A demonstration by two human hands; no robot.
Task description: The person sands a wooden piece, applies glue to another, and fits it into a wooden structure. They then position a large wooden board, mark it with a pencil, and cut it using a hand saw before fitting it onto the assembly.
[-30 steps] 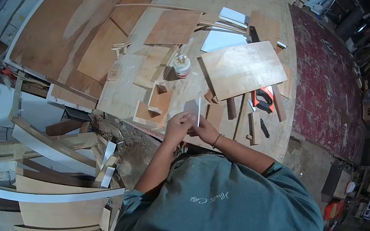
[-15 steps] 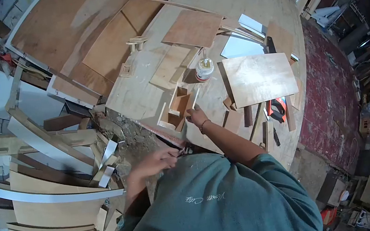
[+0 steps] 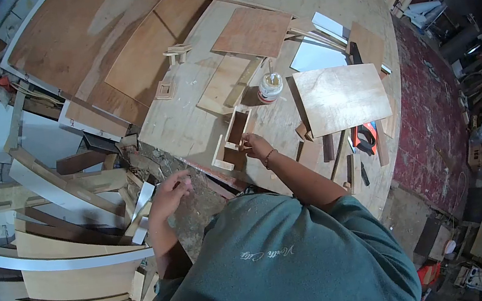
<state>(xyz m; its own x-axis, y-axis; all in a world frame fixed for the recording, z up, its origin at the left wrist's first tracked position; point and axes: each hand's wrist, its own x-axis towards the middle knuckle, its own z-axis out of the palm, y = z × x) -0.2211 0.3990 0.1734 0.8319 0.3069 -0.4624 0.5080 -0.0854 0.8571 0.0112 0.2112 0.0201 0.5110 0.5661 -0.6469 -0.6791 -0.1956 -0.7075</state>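
Note:
A small wooden box frame (image 3: 237, 128) with inner dividers lies near the front edge of the worktable. My right hand (image 3: 257, 147), a bracelet at its wrist, has its fingers closed at the box's right side; what they grip is too small to make out. Over the floor, to the left of the table edge, my left hand (image 3: 169, 194) is raised with its fingers apart and nothing in it. A glass jar (image 3: 270, 88) with a brush handle sticking out stands behind the box. Beside the box on the left is a thin wooden strip (image 3: 218, 149).
A plywood panel (image 3: 342, 99) lies right of the jar, with an orange-handled tool (image 3: 365, 139) below it. A reddish board (image 3: 253, 32) and white sheets (image 3: 318, 54) rest further back. Curved wooden pieces (image 3: 58, 193) crowd the floor at left.
My left hand has moved left and up, away from my body, and its fingers have spread. My right hand has shifted slightly along the box's right side, and the thin strip there no longer shows.

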